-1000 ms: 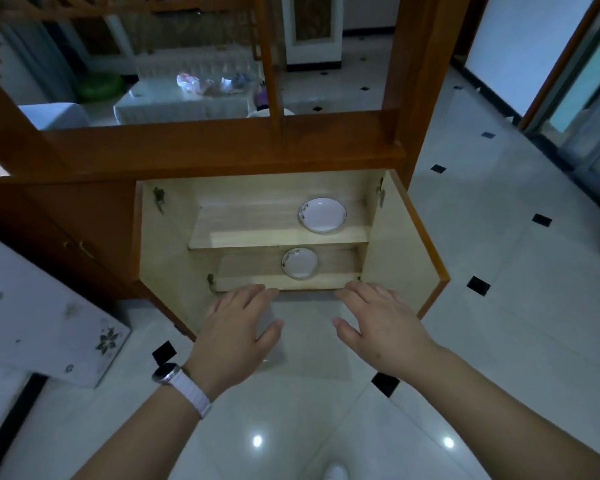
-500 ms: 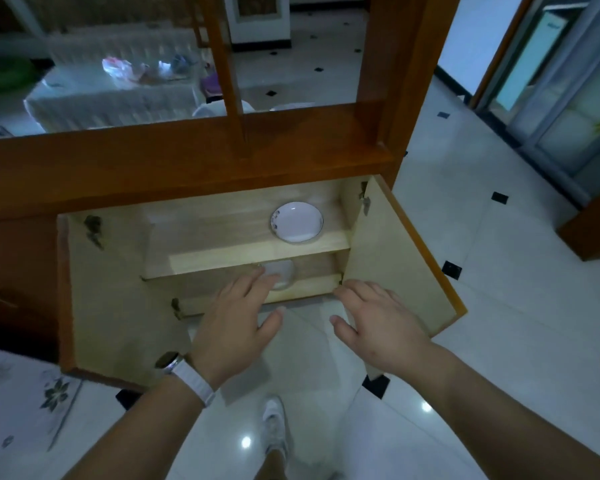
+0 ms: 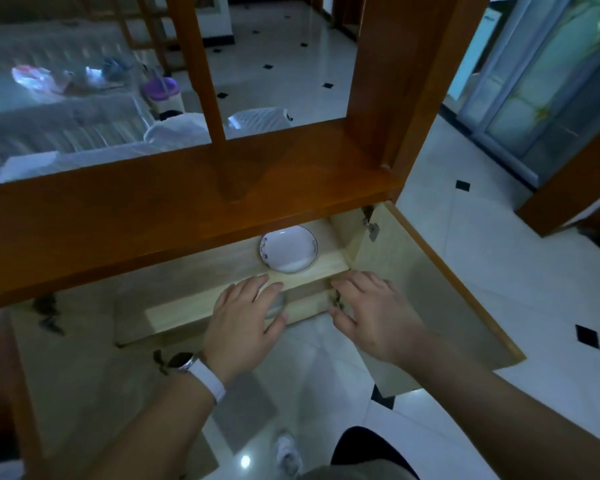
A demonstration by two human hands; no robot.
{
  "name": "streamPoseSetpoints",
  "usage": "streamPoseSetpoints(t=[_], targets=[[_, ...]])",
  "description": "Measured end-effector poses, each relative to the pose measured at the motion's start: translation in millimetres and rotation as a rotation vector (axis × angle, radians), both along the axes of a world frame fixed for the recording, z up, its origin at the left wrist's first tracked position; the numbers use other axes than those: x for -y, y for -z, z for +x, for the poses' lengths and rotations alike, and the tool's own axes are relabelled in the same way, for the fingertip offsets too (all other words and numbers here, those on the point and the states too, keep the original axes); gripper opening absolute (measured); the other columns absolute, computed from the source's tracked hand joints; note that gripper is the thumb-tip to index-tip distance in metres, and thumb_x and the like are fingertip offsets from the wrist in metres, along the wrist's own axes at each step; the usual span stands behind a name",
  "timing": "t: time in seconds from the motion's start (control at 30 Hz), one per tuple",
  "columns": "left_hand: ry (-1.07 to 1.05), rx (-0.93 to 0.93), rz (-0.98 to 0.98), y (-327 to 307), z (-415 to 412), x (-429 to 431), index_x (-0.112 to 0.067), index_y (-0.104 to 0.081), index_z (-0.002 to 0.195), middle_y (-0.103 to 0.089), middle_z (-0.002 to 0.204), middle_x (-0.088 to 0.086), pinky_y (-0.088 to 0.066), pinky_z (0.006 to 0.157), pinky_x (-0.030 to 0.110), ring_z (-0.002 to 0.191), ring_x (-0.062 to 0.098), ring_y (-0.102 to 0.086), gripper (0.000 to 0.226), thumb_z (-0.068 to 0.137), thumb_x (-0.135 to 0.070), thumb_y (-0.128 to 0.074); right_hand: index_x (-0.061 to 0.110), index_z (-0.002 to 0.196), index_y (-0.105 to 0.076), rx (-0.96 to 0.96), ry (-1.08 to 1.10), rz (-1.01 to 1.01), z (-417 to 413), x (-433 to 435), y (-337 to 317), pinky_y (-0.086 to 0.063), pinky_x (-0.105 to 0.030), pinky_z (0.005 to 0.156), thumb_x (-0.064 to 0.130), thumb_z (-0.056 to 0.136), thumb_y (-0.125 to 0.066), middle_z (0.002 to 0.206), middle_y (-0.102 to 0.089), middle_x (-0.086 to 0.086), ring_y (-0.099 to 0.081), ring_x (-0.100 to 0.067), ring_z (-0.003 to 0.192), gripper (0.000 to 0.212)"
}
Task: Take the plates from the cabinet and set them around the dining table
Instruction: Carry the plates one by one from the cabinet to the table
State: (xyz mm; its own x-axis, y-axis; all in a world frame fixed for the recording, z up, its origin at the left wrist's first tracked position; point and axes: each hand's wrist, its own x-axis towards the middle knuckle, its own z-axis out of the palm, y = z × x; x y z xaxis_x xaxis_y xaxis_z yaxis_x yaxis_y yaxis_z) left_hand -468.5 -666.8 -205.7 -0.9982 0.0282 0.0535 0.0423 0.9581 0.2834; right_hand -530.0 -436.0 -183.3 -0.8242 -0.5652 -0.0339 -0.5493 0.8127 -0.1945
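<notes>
A low wooden cabinet [image 3: 187, 209] stands with both doors swung wide. A white plate with a thin dark rim [image 3: 288, 249] lies on its upper shelf, at the right. A second plate [image 3: 278, 305] on the lower shelf shows only as a sliver behind my left hand [image 3: 243, 323]. That hand hovers flat over the shelf edge, fingers apart, holding nothing. My right hand [image 3: 374, 313] is spread open beside it, at the inner edge of the right door [image 3: 430, 299], also with nothing in it.
The left cabinet door [image 3: 84, 375] juts out toward me at lower left. Wooden posts rise from the cabinet top. Behind it are a covered sofa [image 3: 56, 119] and a white basket [image 3: 260, 119]. Glossy white tile floor [image 3: 499, 244] spreads to the right.
I have moved closer and over the cabinet; its top now hides most of the inside. Both hands have reached forward to the shelf edges, and my left hand covers the lower plate.
</notes>
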Motion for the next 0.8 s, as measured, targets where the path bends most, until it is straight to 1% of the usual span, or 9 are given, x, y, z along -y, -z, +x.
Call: streamPoseSetpoints(t=[0.13,0.27,0.4,0.5,0.6,0.67,0.73,0.8], targets=[[0.041,0.043,-0.03,16.0,-26.5,14.6,-0.026,-0.058,0.127,-0.058,0.133,0.002,-0.044,0.097,0.045,0.117,0.027,-0.056,0.049,0.088,-0.05,-0.042,0.017,0.12,-0.058,0.014,0.01,0.024,-22.4,7.5,9.2,-0.043,-0.039,0.091,0.05,0.09,-0.036,0.123,-0.057,0.0,-0.051,-0.022,0.115,0.05],[0.068,0.101,-0.062,44.0,-55.1,26.9,-0.026,-0.058,0.126,-0.059,0.131,0.002,-0.042,0.101,0.046,0.119,0.027,-0.054,0.048,0.086,-0.049,-0.045,0.018,0.114,-0.061,0.028,0.014,0.033,-53.9,10.8,30.9,-0.045,-0.037,0.085,0.048,0.088,-0.038,0.114,-0.061,-0.001,-0.056,-0.023,0.106,0.047],[0.059,0.163,-0.088,73.5,-85.9,34.7,-0.024,-0.064,0.119,-0.065,0.122,0.005,-0.047,0.094,0.048,0.11,0.029,-0.062,0.049,0.081,-0.049,-0.046,0.016,0.115,-0.062,0.064,0.013,0.064,-90.5,14.1,66.9,-0.046,-0.039,0.084,0.049,0.087,-0.036,0.111,-0.063,-0.002,-0.059,-0.025,0.103,0.051],[0.02,0.211,-0.084,101.3,-105.0,34.2,-0.024,-0.065,0.12,-0.065,0.123,0.005,-0.047,0.094,0.047,0.111,0.029,-0.062,0.052,0.082,-0.051,-0.043,0.016,0.116,-0.061,0.114,0.019,0.088,-121.5,16.1,98.8,-0.045,-0.039,0.086,0.051,0.086,-0.032,0.113,-0.062,-0.004,-0.057,-0.027,0.105,0.054],[-0.034,0.287,-0.024,134.7,-130.3,36.0,-0.024,-0.058,0.13,-0.058,0.135,0.004,-0.041,0.099,0.043,0.123,0.028,-0.053,0.066,0.08,-0.058,-0.031,0.016,0.118,-0.058,0.167,0.038,0.096,-152.8,19.0,136.6,-0.043,-0.039,0.086,0.053,0.083,-0.026,0.115,-0.059,-0.005,-0.055,-0.028,0.107,0.06],[-0.087,0.355,0.058,161.7,-145.4,35.9,-0.023,-0.052,0.136,-0.052,0.139,0.001,-0.039,0.097,0.041,0.126,0.027,-0.048,0.075,0.078,-0.062,-0.026,0.017,0.126,-0.053,0.204,0.073,0.091,-169.1,19.0,167.6,-0.041,-0.038,0.088,0.052,0.087,-0.028,0.121,-0.057,-0.005,-0.052,-0.028,0.11,0.058],[-0.143,0.4,0.144,194.8,-159.5,40.4,-0.02,-0.05,0.138,-0.051,0.139,0.002,-0.043,0.096,0.041,0.125,0.029,-0.047,0.073,0.08,-0.061,-0.033,0.016,0.132,-0.049,0.23,0.137,0.059,-181.8,21.9,198.5,-0.04,-0.036,0.088,0.049,0.091,-0.037,0.125,-0.055,-0.006,-0.05,-0.027,0.111,0.053],[-0.233,0.45,0.237,228.4,-173.2,47.0,-0.019,-0.046,0.14,-0.049,0.141,0.006,-0.044,0.098,0.044,0.126,0.03,-0.047,0.065,0.086,-0.054,-0.048,0.015,0.136,-0.046,0.258,0.185,0.02,-193.3,26.4,229.1,-0.041,-0.035,0.089,0.046,0.093,-0.043,0.129,-0.053,-0.008,-0.05,-0.027,0.114,0.054]])
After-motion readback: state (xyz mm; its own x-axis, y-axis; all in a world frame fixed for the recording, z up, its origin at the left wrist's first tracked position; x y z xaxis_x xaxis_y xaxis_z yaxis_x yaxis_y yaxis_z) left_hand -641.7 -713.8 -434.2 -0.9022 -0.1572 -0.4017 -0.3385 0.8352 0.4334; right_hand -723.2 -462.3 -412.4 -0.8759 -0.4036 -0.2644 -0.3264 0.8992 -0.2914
